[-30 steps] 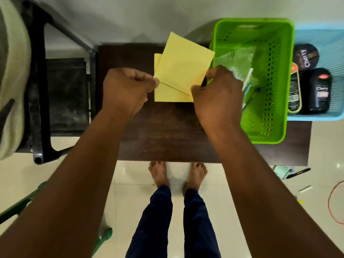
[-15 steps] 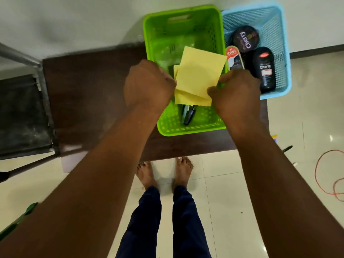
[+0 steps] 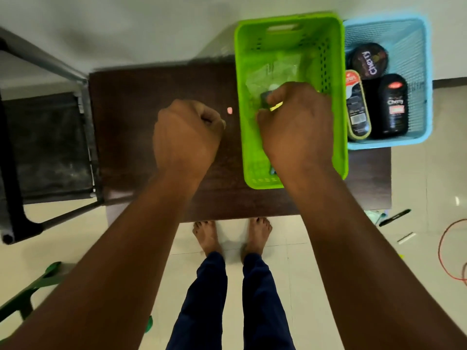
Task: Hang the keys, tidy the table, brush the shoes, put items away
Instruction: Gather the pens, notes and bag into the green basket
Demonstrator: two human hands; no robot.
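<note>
Right hand [image 3: 294,122], lowered inside the green bin [image 3: 338,97], pinches yellow paper [image 3: 276,106] to stow it; left hand [image 3: 187,135] beside it is fisted, empty.

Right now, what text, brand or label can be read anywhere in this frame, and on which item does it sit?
"Cherry" on the round tin in the blue basket.
"Cherry" on the black bottle beside it; the smaller print on its label is too blurred to read.
Red logo on the flat pack: too blurred to read; its barcode and small print likewise.
Nothing readable in the green basket.
</note>
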